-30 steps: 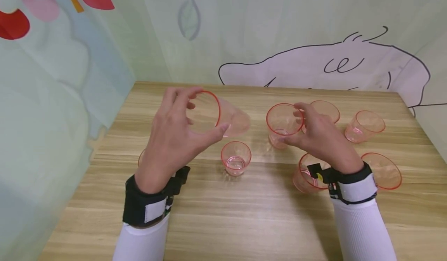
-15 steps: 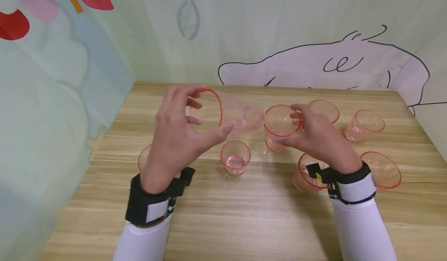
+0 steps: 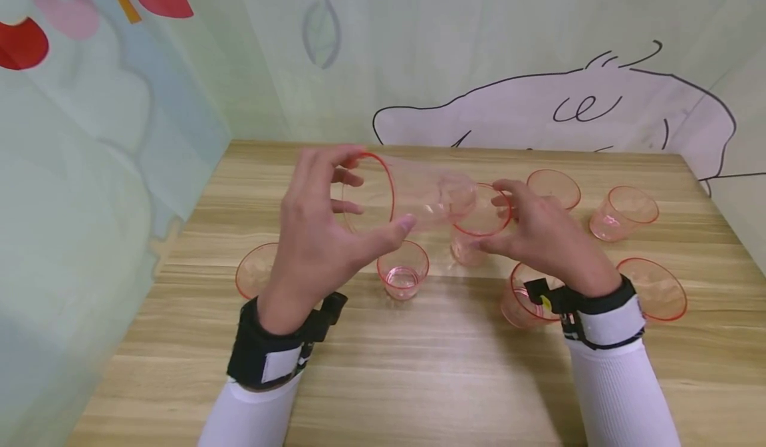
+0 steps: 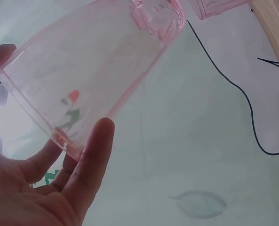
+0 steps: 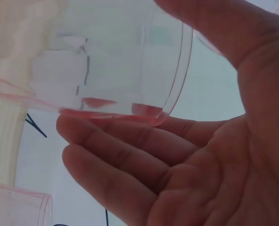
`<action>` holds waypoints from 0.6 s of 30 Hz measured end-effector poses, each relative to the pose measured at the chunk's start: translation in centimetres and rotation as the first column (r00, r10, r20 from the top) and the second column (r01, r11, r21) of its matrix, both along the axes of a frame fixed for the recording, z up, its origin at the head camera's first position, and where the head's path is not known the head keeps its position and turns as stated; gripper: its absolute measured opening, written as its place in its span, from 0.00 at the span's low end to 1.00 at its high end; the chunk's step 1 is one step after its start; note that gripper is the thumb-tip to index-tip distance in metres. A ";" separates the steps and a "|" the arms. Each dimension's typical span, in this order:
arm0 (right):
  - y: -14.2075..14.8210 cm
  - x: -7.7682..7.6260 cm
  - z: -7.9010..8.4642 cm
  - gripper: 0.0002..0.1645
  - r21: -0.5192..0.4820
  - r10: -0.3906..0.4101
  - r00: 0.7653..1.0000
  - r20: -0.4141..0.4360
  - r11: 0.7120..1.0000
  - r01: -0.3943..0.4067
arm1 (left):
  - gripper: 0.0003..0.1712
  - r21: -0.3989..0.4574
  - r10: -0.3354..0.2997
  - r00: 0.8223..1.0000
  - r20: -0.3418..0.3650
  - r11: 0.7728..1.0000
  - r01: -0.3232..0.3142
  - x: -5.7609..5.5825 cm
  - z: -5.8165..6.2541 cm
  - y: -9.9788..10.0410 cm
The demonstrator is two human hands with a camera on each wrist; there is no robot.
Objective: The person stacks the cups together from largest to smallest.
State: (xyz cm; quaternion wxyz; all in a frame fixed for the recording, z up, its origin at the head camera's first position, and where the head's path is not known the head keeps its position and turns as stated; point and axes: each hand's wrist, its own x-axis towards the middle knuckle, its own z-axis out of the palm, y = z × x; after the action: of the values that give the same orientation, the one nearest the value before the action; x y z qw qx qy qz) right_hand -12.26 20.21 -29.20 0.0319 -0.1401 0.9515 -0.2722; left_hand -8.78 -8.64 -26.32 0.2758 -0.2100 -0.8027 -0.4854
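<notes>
Tipped on its side, a clear pink plastic cup with a red rim is gripped near its mouth by my left hand. Its base points right and overlaps, in the head view, the rim of a second pink cup. My right hand holds that second cup near its rim, mouth up and slightly tilted. Whether the two cups touch, I cannot tell. In the left wrist view the thumb and fingers pinch the tipped cup at its rim. The right wrist view has fingers under the other cup's wall.
A small pink cup stands between my forearms. Another cup is partly behind my left wrist. On the right are more cups: one by my wrist, one beyond it, and two farther back. A printed curtain borders the wooden table.
My left hand has moved right, swinging the tipped cup's base over to the right-hand cup. The right hand's cup has shifted slightly left and down.
</notes>
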 end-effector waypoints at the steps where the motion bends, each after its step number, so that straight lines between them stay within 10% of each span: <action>1: 0.0 0.0 0.0 0.54 0.006 -0.002 1.000 0.001 1.000 0.002 | 0.41 0.000 -0.005 1.000 -0.002 1.000 0.005 0.0 0.0 0.1; 18: -0.1 0.1 0.1 0.57 0.026 0.023 1.000 -0.015 0.999 -0.023 | 0.42 -0.012 -0.082 0.994 -0.077 0.997 0.081 -0.1 -0.8 2.0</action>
State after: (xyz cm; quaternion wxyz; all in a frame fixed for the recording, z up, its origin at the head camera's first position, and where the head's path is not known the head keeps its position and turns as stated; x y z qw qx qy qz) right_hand -12.18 20.12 -29.13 0.0296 -0.1525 0.9535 -0.2584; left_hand -8.87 -6.61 -27.09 0.2859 -0.2625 -0.7842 -0.4841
